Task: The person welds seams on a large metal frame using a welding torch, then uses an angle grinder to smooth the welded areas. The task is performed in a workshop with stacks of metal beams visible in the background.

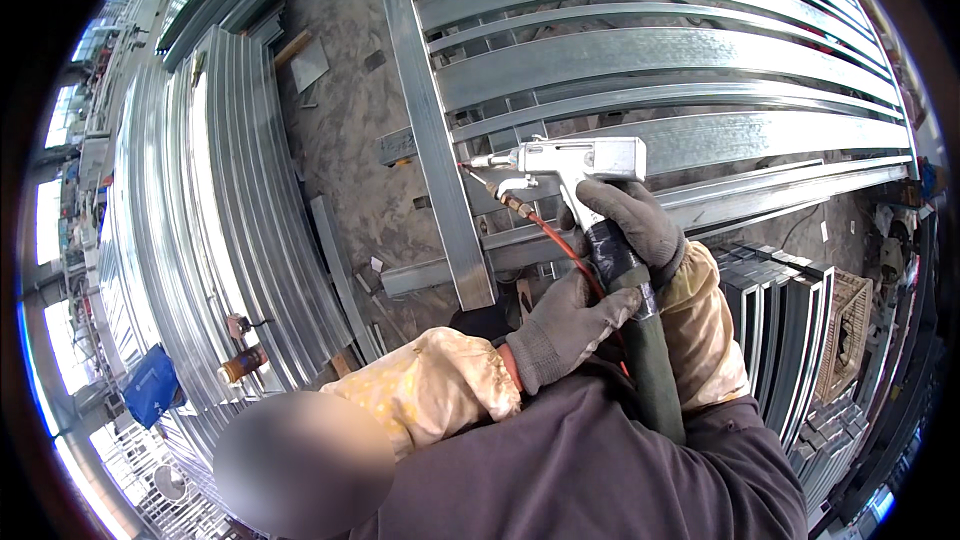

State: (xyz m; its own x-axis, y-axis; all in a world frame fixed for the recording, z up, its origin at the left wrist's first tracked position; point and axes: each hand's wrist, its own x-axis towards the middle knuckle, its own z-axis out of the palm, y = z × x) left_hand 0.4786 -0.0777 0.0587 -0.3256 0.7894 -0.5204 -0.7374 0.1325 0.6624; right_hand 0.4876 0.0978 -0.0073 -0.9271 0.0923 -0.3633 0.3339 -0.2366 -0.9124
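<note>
A silver welding gun (590, 155) points leftward. Its nozzle is at the joint between a galvanised end tube (430, 130) and the long cross tubes (640, 65). My right hand (635, 225), in a dark grey glove, is closed around the gun's handle, which is bound in black tape. Below it my left hand (570, 325), gloved too, closes on the lower grip, where a thick dark green sleeved cable (655, 370) begins; some of its fingers are hidden. An orange-red hose (565, 245) with brass fittings runs from beneath the nozzle down past the left hand.
Stacked long metal profiles (235, 190) lie to the left, with a brown cylindrical object (243, 364) and a blue item (152, 385) near them. Cut tubes (770, 310) are bundled at right beside a brown crate (848, 325). Offcuts litter the dusty floor (350, 90).
</note>
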